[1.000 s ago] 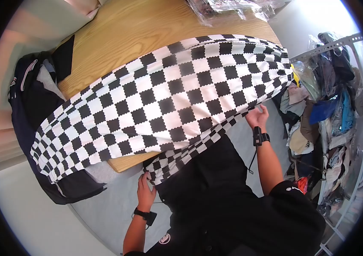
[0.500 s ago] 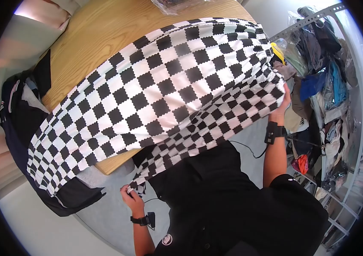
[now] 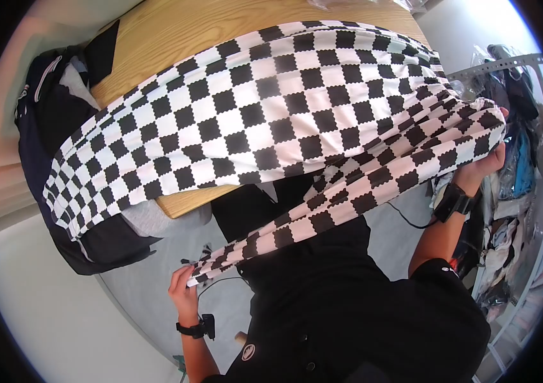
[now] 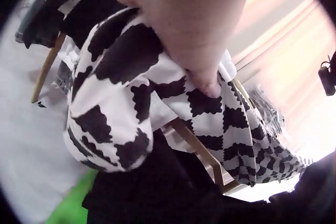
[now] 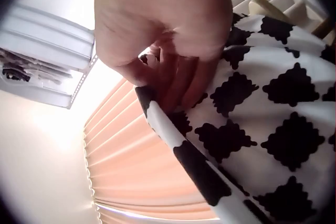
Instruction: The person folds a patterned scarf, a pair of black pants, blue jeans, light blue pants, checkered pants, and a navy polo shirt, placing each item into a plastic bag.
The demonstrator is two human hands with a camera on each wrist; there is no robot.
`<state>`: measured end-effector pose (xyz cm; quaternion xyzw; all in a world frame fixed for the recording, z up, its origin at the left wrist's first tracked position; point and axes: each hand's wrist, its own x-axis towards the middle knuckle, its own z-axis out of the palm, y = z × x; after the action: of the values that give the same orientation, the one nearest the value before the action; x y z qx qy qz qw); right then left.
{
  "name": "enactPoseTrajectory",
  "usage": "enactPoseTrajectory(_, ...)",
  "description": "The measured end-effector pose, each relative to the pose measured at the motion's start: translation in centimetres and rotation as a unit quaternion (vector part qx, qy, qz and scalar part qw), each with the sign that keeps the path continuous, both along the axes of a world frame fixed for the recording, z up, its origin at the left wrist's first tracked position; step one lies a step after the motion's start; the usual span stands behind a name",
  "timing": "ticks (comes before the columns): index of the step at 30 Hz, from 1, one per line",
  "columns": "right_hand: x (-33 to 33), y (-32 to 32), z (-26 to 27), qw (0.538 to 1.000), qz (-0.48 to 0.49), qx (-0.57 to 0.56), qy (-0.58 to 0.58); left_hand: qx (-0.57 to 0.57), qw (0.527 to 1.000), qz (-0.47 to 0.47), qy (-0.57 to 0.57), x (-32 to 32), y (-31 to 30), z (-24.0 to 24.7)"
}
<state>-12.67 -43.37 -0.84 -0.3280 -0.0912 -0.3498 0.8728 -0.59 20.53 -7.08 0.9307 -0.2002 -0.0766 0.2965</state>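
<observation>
A long black-and-white checkered cloth (image 3: 246, 115), gathered at its right end, lies over the table. Its near part is lifted off the table and stretched in a folded strip in front of the body. My left hand (image 3: 183, 287) pinches the strip's left end low beside the black shirt. In the left wrist view, the left hand (image 4: 189, 19) is above the hanging cloth (image 4: 115, 113). At far right, my right hand (image 3: 491, 161) grips the strip's other end, partly behind the fabric. The right wrist view shows the right hand (image 5: 168, 40) with fingers curled at the cloth's edge (image 5: 199, 166).
The wooden table (image 3: 156, 38) has a corner jutting out under the cloth. Dark and grey garments (image 3: 54, 115) hang over its left side. A metal rack (image 3: 527, 60) with bagged clothes stands at the right. Clear plastic packaging (image 3: 342, 4) lies at the table's back.
My right hand has moved up and to the right, drawing the cloth's near layer away from the rest. The left hand has shifted left and slightly down with its end. The strip is now stretched longer.
</observation>
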Motion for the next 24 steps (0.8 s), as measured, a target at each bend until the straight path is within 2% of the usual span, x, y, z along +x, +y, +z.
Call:
enactPoseTrajectory(3, 0.8, -0.3, -0.1, 1.0, -0.011, -0.004, 0.013, -0.024, 0.997, 0.063, 0.036, -0.7, -0.7, 0.8)
enactPoseTrajectory(4, 1.1, -0.4, -0.3, 0.998, -0.048, -0.032, 0.04, -0.037, 0.993, 0.098, 0.053, -0.8, -0.9, 0.8)
enactPoseTrajectory(5, 1.2, -0.5, -0.3, 0.989, -0.117, -0.034, 0.087, -0.038, 0.993, 0.094, 0.055, -0.7, -0.7, 0.6)
enactPoseTrajectory(7, 1.5, -1.6, -0.5, 0.971, -0.166, -0.092, 0.149, -0.064, 0.997, 0.027, 0.04, -0.3, 0.1, 0.2)
enactPoseTrajectory(9, 2.6, -0.6, 0.5, 0.947, -0.245, -0.09, 0.188, -0.066, 0.996, 0.034, 0.057, -0.2, 0.1, -0.1)
enactPoseTrajectory(11, 2.8, -1.2, 0.9, 0.92, -0.286, -0.135, 0.231, -0.067, 0.994, 0.042, 0.073, 0.0, -0.1, -0.5)
enactPoseTrajectory(14, 3.2, -0.7, 1.6, 0.909, -0.31, -0.141, 0.241, -0.052, 0.997, 0.048, 0.017, 0.0, -0.7, -1.0)
enactPoseTrajectory(16, 3.8, 0.1, 2.4, 0.899, -0.326, -0.126, 0.265, -0.083, 0.989, 0.12, 0.011, -0.3, -0.6, -1.5)
enactPoseTrajectory(17, 4.1, 0.5, 2.8, 0.888, -0.34, -0.112, 0.287, -0.083, 0.989, 0.119, 0.012, -0.4, -0.5, -1.7)
enactPoseTrajectory(20, 4.5, 1.3, 3.5, 0.877, -0.362, -0.103, 0.299, -0.046, 0.993, 0.111, 0.0, -0.6, 0.1, -2.2)
enactPoseTrajectory(22, 4.3, 1.1, 3.2, 0.881, -0.356, -0.108, 0.293, 0.023, 0.999, 0.006, 0.038, -0.3, 0.2, -2.8)
enactPoseTrajectory(23, 4.1, 1.0, 3.1, 0.883, -0.356, -0.115, 0.285, 0.025, 0.999, 0.007, 0.037, -0.2, -0.1, -3.1)
enactPoseTrajectory(24, 4.0, 0.8, 3.0, 0.884, -0.354, -0.121, 0.28, 0.06, 0.996, -0.054, 0.031, -0.3, -0.7, -3.3)
